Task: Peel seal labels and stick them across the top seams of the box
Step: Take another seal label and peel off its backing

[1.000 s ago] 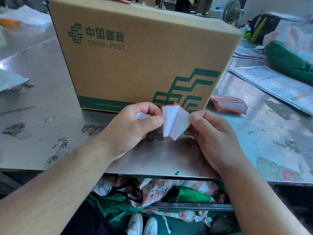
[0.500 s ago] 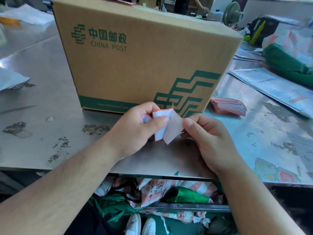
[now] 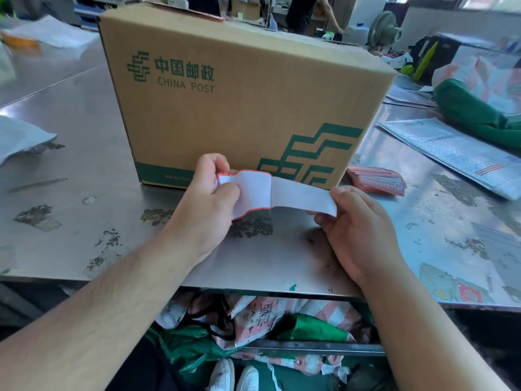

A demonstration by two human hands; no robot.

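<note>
A brown China Post box [image 3: 239, 108] stands upright on the steel table [image 3: 84, 165], its top barely visible from here. In front of it my left hand [image 3: 210, 206] pinches the red-edged seal label [image 3: 251, 193] at its left end. My right hand [image 3: 358, 230] pinches the white backing strip [image 3: 304, 197] at its right end. Label and backing are stretched out between the hands, joined near the middle. A stack of red seal labels [image 3: 376, 182] lies on the table just right of the box.
Grey mailer bags [image 3: 451, 153] and a green bag [image 3: 476, 119] lie at the right. A white bag [image 3: 19, 139] sits at the left edge. Crumpled bags and scraps [image 3: 253, 320] fill the shelf under the table. A fan [image 3: 383, 29] and a person stand behind.
The hands have moved apart. The folded label has opened out, and the backing has been pulled off to the right across most of its length.
</note>
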